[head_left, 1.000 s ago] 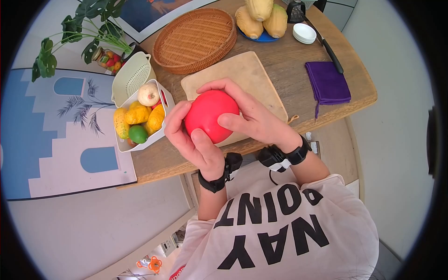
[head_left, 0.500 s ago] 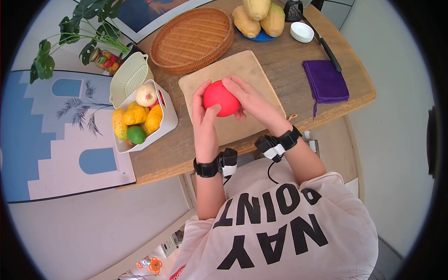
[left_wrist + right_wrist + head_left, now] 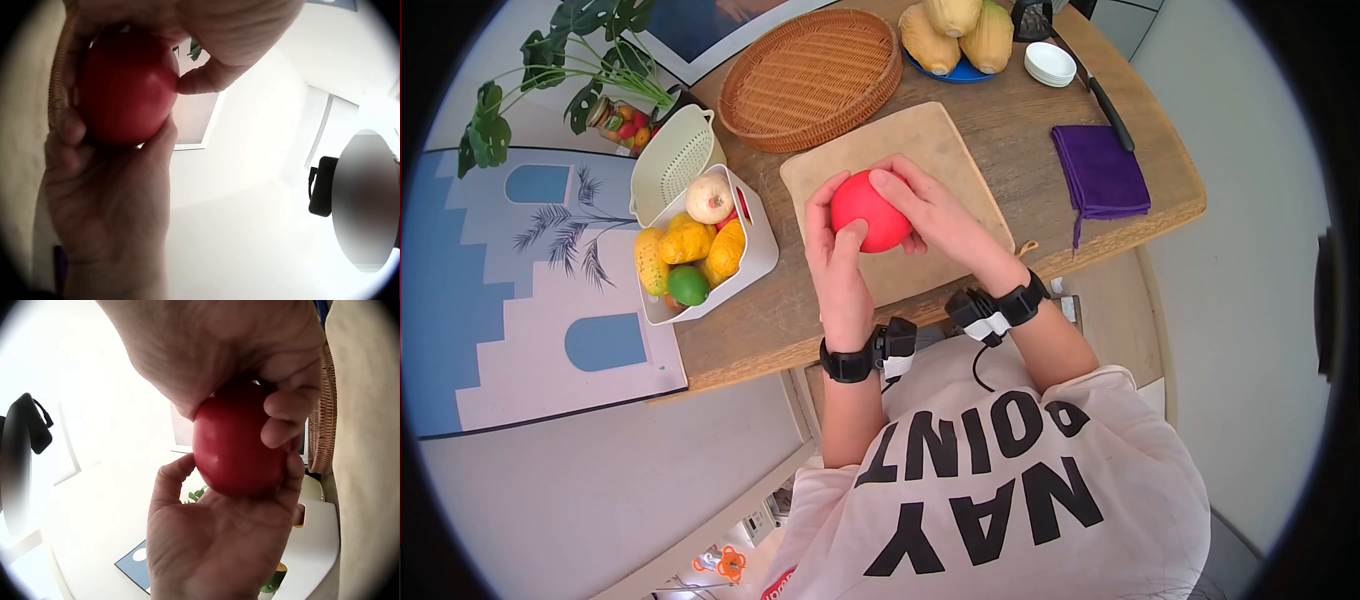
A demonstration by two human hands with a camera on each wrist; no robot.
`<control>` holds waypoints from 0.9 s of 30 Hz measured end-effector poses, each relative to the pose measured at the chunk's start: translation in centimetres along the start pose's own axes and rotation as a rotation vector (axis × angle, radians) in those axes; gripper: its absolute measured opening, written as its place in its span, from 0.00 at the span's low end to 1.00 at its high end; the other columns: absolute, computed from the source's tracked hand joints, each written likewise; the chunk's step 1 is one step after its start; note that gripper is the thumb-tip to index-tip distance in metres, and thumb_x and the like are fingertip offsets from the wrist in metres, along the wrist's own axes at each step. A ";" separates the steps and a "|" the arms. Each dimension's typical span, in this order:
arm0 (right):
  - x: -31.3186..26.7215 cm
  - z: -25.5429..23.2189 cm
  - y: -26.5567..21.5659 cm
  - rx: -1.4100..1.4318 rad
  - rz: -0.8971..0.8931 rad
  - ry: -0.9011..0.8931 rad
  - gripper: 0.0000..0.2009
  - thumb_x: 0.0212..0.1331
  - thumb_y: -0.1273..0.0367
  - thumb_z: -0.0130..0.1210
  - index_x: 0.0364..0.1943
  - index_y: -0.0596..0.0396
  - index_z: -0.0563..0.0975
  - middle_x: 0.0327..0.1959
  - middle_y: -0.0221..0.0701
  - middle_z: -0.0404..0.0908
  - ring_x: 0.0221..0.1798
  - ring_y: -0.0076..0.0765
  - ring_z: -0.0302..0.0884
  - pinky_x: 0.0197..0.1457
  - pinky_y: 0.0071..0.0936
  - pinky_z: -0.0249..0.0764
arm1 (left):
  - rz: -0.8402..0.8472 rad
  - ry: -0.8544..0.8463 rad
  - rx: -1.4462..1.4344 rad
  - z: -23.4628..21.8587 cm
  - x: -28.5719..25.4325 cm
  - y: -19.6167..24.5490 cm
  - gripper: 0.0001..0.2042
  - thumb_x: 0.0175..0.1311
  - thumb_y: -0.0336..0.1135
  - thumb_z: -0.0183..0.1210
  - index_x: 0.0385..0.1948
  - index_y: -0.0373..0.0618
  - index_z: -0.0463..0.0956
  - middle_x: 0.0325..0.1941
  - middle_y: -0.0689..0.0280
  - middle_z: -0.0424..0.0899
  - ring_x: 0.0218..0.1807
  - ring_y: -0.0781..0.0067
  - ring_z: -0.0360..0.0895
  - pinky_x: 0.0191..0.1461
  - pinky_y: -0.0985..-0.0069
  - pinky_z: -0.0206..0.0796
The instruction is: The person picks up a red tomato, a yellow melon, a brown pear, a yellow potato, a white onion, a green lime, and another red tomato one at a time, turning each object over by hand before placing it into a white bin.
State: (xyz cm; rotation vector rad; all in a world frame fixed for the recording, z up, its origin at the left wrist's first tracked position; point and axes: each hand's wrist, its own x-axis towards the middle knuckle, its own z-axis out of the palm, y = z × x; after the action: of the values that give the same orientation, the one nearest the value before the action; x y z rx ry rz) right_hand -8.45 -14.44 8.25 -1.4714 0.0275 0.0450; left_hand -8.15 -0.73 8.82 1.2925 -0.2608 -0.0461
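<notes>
A smooth, round red ball (image 3: 870, 211) is held between both hands over the light cutting board (image 3: 945, 150). My left hand (image 3: 840, 275) grips its left side, thumb on the near face and fingers curved round the outside. From the right, my right hand (image 3: 948, 225) holds it with the thumb across the upper side. In the right wrist view, fingertips of the right hand (image 3: 250, 347) curl under the red ball (image 3: 237, 444), and the left hand (image 3: 215, 547) cups it from the opposite side. The palms hide part of its surface.
Left of the board stands a white bin (image 3: 758, 235) of fruit, with a pale green colander (image 3: 675, 165) behind. A wicker tray (image 3: 810, 80) lies at the back beside a blue plate (image 3: 965, 72) of yellow produce. White dishes (image 3: 1050, 64), a black-handled knife (image 3: 1110, 112) and purple cloth (image 3: 1102, 172) lie right.
Both hands have carried the red ball down from nearer the head camera toward the board, and their grip on it has shifted. Over the last half second they have moved only slightly.
</notes>
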 end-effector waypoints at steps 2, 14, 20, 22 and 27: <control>-0.3 0.2 -0.3 -0.023 -0.020 0.012 0.21 0.69 0.50 0.47 0.49 0.55 0.71 0.27 0.32 0.77 0.17 0.20 0.69 0.17 0.18 0.64 | 0.008 -0.003 -0.017 -0.1 0.0 0.2 0.25 0.55 0.27 0.47 0.59 0.39 0.68 0.60 0.59 0.71 0.62 0.67 0.67 0.67 0.71 0.57; -1.2 0.7 -1.9 -0.066 -0.058 0.042 0.21 0.69 0.52 0.48 0.49 0.56 0.71 0.29 0.34 0.78 0.17 0.23 0.69 0.19 0.20 0.66 | -0.021 -0.036 -0.038 -0.3 -0.4 1.3 0.27 0.55 0.25 0.46 0.62 0.40 0.66 0.63 0.59 0.69 0.64 0.67 0.67 0.68 0.71 0.57; -1.5 0.4 -2.7 0.022 -0.024 -0.002 0.24 0.68 0.51 0.50 0.57 0.54 0.67 0.32 0.34 0.78 0.20 0.22 0.70 0.22 0.19 0.67 | 0.067 -0.141 0.152 0.1 -1.0 3.0 0.31 0.55 0.21 0.49 0.66 0.43 0.61 0.65 0.58 0.66 0.65 0.64 0.66 0.68 0.69 0.59; -1.8 0.7 -2.7 -0.010 -0.086 -0.039 0.25 0.68 0.54 0.50 0.62 0.52 0.64 0.37 0.33 0.77 0.24 0.20 0.70 0.25 0.18 0.68 | 0.064 -0.103 0.223 -0.1 -1.0 3.1 0.32 0.55 0.21 0.50 0.67 0.43 0.60 0.65 0.58 0.66 0.65 0.64 0.66 0.68 0.69 0.60; -2.2 0.4 -3.1 0.041 -0.026 -0.212 0.28 0.67 0.63 0.51 0.69 0.48 0.58 0.42 0.31 0.74 0.29 0.20 0.70 0.33 0.18 0.70 | 0.080 -0.062 0.279 -0.4 -1.2 3.7 0.29 0.60 0.25 0.52 0.67 0.43 0.61 0.65 0.59 0.66 0.63 0.65 0.67 0.67 0.70 0.61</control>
State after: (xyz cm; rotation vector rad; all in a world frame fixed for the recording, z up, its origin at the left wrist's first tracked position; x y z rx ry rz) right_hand -10.55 -14.36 11.47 -1.4193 -0.1618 0.1775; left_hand -9.58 0.92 12.02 1.5579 -0.3824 0.0193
